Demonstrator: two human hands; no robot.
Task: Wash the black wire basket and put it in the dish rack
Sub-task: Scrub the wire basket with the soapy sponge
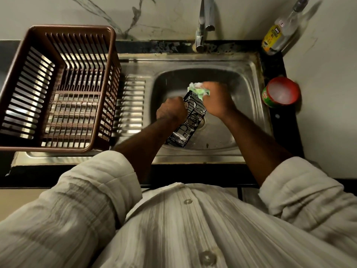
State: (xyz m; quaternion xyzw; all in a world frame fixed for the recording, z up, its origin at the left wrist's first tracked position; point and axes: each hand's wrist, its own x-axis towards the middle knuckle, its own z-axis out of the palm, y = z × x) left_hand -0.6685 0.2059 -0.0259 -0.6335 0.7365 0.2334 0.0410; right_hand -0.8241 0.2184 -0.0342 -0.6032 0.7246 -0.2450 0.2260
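The black wire basket is a narrow, boxy frame of thin dark rods. It is tilted on end inside the basin of the steel sink, and white suds cling to its lower wires. The left hand has its grip clamped on the basket's left edge, fingers curled round the wire. The right hand has its grip closed on a crumpled green scrubbing pad, soapy and soft, which it presses against the basket's upper end.

The sink is dull, scuffed stainless steel with a rounded basin and a ribbed draining board on its left. On that board stands the dish rack, a deep rectangular tub of brown plastic with slatted walls and a gridded floor. A chrome tap rises behind the basin.

On the black counter to the right stand a clear bottle with a yellow label and a round red-rimmed tub holding pale paste. Rolled, ribbed off-white sleeves cover the upper arms.
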